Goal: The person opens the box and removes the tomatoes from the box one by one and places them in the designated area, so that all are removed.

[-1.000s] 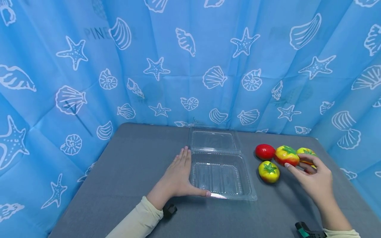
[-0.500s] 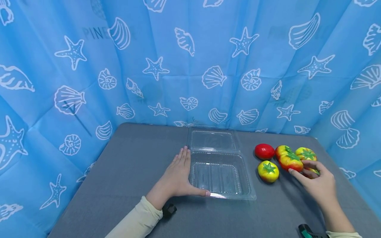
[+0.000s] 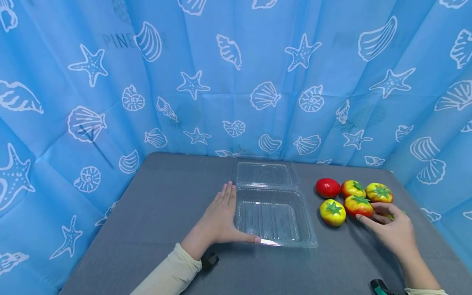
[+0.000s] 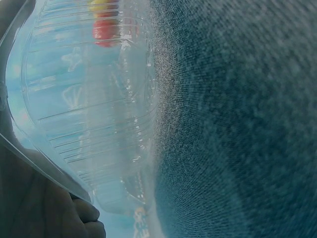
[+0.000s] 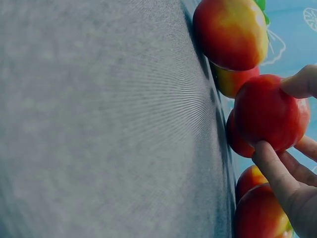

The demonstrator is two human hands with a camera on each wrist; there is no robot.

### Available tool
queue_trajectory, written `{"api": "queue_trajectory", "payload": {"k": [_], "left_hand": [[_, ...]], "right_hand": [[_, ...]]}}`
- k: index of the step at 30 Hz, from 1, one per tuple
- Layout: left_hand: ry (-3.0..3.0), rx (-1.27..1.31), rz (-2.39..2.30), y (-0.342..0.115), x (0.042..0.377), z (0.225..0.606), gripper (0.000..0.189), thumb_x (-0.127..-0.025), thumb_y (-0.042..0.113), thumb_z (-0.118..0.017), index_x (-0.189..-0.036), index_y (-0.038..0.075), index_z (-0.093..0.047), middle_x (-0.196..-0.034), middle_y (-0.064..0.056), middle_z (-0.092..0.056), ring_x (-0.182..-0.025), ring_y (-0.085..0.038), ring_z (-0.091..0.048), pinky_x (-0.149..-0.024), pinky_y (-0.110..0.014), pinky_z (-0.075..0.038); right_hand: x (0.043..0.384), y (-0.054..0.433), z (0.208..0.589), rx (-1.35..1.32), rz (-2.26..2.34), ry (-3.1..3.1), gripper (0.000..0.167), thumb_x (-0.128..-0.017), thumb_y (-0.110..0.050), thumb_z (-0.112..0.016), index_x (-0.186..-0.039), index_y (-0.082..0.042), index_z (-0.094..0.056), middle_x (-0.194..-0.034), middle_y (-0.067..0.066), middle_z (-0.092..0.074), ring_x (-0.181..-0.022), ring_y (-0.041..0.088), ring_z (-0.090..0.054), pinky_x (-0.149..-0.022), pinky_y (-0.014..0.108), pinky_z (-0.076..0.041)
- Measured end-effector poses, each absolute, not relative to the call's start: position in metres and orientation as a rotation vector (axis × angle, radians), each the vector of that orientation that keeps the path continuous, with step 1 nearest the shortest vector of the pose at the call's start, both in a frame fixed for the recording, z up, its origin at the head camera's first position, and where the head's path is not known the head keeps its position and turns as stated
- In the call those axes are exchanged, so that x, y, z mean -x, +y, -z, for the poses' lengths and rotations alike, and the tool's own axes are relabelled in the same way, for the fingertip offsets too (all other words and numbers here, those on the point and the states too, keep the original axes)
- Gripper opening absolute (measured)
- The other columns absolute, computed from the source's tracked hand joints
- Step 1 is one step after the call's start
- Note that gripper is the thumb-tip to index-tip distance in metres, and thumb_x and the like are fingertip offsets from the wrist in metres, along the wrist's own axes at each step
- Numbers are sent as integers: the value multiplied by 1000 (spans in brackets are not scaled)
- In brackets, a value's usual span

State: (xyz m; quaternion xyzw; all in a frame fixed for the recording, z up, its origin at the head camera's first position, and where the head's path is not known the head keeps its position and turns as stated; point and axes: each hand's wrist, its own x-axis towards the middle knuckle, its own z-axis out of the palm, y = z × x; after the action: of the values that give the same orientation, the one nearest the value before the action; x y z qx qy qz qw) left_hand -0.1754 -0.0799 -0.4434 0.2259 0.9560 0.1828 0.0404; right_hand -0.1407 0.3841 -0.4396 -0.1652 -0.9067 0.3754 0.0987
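My right hand pinches a yellow-and-red toy tomato with a green leafy top, at the right of the table. In the right wrist view, fingertips touch this tomato on two sides, and it looks raised off the cloth. Around it sit a red oval fruit and similar tomatoes: one in front-left, one behind, one at the back right. Another is mostly hidden by my fingers. My left hand rests along the left side of a clear plastic clamshell box, thumb at its front rim, fingers straight.
The clamshell's lid lies folded back behind its base, and nothing lies in the base. A grey cloth covers the table. A blue curtain with shell prints hangs right behind the table's far edge.
My right hand has brought the held tomato nearer to me, uncovering the tomatoes behind it. The left hand and the clamshell box have stayed in place.
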Motion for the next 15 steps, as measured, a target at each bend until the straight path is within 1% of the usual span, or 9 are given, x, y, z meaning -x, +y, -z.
{"api": "queue_trajectory", "payload": {"k": [3, 6, 9, 15], "left_hand": [[2926, -691, -562, -80, 175, 443, 160, -62, 106, -57, -170, 0, -4, -178, -18, 6, -167, -35, 0, -135, -48, -13], [2923, -687, -565, -80, 174, 443, 160, -62, 106, -57, -170, 1, -4, -178, -17, 7, -167, -35, 0, -135, -49, -12], [2921, -686, -565, -80, 174, 444, 160, -61, 107, -56, -170, 1, -4, -178, -17, 7, -167, -35, 1, -135, -49, -12], [2921, -697, -573, -80, 176, 446, 159, -63, 106, -57, -170, 1, -5, -179, -20, 2, -167, -34, 1, -135, -49, -14]], "right_hand": [[141, 386, 443, 456, -1117, -2677, 67, -94, -36, -83, -138, 6, -55, -134, 28, -57, -76, -27, -45, -61, 3, -46], [141, 387, 445, 439, -1128, -2687, 68, -94, -36, -83, -138, 7, -54, -133, 27, -57, -76, -27, -46, -62, 3, -47], [142, 389, 446, 435, -1125, -2704, 69, -95, -38, -82, -139, 7, -54, -135, 28, -56, -77, -27, -45, -62, 3, -47], [143, 389, 447, 466, -1104, -2732, 71, -95, -39, -81, -141, 7, -53, -138, 31, -55, -77, -26, -43, -62, 4, -47]]}}
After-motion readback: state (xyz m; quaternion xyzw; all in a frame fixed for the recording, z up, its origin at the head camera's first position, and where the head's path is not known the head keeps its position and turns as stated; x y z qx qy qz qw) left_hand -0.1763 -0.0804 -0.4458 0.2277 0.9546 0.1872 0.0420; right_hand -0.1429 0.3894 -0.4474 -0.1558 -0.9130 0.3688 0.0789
